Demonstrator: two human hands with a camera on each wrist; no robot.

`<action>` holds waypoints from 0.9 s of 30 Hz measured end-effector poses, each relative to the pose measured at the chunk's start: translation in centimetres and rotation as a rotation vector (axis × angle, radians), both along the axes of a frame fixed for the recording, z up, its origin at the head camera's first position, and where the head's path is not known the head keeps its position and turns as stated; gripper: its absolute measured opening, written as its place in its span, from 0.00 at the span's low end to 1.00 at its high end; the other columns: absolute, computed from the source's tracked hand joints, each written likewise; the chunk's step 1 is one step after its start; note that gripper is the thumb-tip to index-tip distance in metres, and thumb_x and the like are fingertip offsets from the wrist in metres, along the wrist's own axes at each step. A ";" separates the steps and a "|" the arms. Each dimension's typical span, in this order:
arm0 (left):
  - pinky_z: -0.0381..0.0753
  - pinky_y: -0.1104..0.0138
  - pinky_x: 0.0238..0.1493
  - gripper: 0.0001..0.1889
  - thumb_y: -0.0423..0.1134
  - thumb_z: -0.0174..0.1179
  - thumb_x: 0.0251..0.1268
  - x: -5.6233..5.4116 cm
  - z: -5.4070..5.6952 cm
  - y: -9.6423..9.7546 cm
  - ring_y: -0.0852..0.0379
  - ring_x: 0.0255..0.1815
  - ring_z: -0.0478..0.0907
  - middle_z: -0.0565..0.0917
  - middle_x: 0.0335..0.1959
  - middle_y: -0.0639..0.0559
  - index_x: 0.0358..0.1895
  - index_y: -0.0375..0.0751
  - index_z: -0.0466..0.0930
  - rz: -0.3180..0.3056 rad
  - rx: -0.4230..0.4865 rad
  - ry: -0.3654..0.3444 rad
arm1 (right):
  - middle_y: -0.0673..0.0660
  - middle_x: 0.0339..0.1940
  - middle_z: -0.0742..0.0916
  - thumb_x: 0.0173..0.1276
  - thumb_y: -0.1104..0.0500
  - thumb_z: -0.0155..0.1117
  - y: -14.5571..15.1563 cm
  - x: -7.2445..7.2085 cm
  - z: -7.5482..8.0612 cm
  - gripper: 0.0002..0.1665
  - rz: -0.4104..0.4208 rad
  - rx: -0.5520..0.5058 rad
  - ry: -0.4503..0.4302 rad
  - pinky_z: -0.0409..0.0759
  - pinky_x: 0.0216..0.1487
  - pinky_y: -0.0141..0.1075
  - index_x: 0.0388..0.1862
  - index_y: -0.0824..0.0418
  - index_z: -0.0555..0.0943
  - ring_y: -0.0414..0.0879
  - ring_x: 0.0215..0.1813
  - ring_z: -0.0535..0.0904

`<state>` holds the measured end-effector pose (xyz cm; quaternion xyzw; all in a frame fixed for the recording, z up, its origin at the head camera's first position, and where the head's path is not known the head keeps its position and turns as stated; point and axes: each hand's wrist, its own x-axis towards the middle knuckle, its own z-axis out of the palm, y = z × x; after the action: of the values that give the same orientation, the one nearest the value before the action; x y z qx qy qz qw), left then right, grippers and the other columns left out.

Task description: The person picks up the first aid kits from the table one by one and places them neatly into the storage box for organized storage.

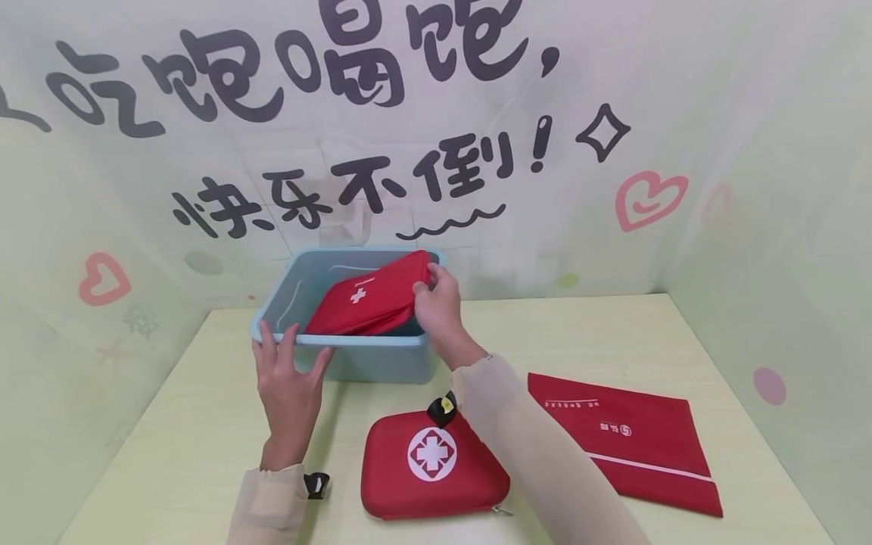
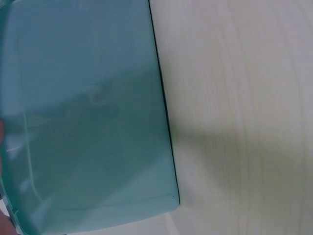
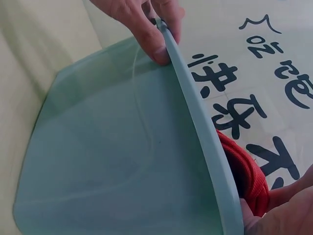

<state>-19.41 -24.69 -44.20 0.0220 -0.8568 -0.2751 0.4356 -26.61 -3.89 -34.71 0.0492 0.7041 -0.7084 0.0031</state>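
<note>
A light blue plastic storage bin [image 1: 368, 362] stands at the back of the table. My left hand [image 1: 289, 386] grips its near rim at the left, with the thumb on the outer wall and fingers over the edge, as the right wrist view confirms. A red first-aid pouch [image 1: 384, 294] with a white cross leans tilted inside the bin, its right end at the rim. My right hand [image 1: 441, 306] holds that right end between thumb and fingers. The left wrist view shows mostly the bin's outer wall [image 2: 93, 122].
A red hard-shell first-aid case [image 1: 391, 469] with a white cross emblem lies in front of the bin, partly under my right forearm. To the right is a flat red fabric pouch [image 1: 654, 431] with a white stripe. Behind the table hangs a printed backdrop [image 1: 531, 257].
</note>
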 end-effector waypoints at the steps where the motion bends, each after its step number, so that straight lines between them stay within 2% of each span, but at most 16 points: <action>1: 0.70 0.35 0.58 0.33 0.37 0.78 0.51 0.0 0.0 0.0 0.25 0.73 0.56 0.64 0.71 0.25 0.61 0.31 0.76 0.000 0.001 0.001 | 0.60 0.68 0.74 0.74 0.65 0.57 -0.2 0.0 0.0 0.35 0.001 0.010 -0.003 0.81 0.59 0.43 0.77 0.62 0.61 0.54 0.65 0.73; 10: 0.70 0.36 0.57 0.32 0.37 0.77 0.52 0.0 -0.2 0.0 0.28 0.74 0.56 0.64 0.72 0.27 0.61 0.32 0.76 0.010 0.009 -0.006 | 0.60 0.72 0.72 0.72 0.64 0.60 -1.7 0.3 0.0 0.39 0.033 0.086 -0.041 0.81 0.59 0.45 0.79 0.61 0.59 0.55 0.68 0.72; 15: 0.70 0.36 0.57 0.32 0.37 0.77 0.52 0.0 -0.2 0.1 0.29 0.74 0.57 0.64 0.72 0.28 0.61 0.32 0.76 0.003 0.008 -0.005 | 0.61 0.68 0.75 0.70 0.62 0.66 -1.9 0.4 -0.1 0.40 0.050 0.139 -0.040 0.83 0.55 0.43 0.77 0.61 0.61 0.54 0.63 0.75; 19: 0.71 0.37 0.56 0.32 0.37 0.76 0.52 -0.1 0.0 0.2 0.31 0.75 0.56 0.64 0.73 0.30 0.62 0.32 0.76 0.001 0.004 -0.010 | 0.61 0.63 0.78 0.68 0.61 0.68 -1.6 0.5 0.2 0.41 0.104 0.185 -0.041 0.84 0.52 0.40 0.77 0.61 0.62 0.52 0.59 0.77; 24: 0.71 0.37 0.56 0.32 0.38 0.76 0.53 -0.2 0.0 0.2 0.31 0.75 0.56 0.63 0.73 0.30 0.62 0.33 0.76 -0.004 0.001 -0.016 | 0.60 0.64 0.78 0.68 0.60 0.68 -1.2 0.7 0.8 0.41 0.156 0.234 -0.064 0.85 0.50 0.39 0.77 0.62 0.63 0.51 0.58 0.77; 27: 0.71 0.36 0.56 0.32 0.38 0.76 0.54 -0.2 0.0 0.1 0.31 0.75 0.56 0.63 0.73 0.30 0.62 0.33 0.76 0.004 0.000 -0.019 | 0.59 0.62 0.81 0.68 0.58 0.66 -0.8 0.7 1.1 0.38 0.178 0.306 -0.044 0.85 0.47 0.36 0.75 0.63 0.66 0.49 0.53 0.80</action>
<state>-19.57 -24.63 -44.23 0.0263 -0.8608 -0.2740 0.4280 -25.88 -4.73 -33.64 0.0021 0.8050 -0.5887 0.0736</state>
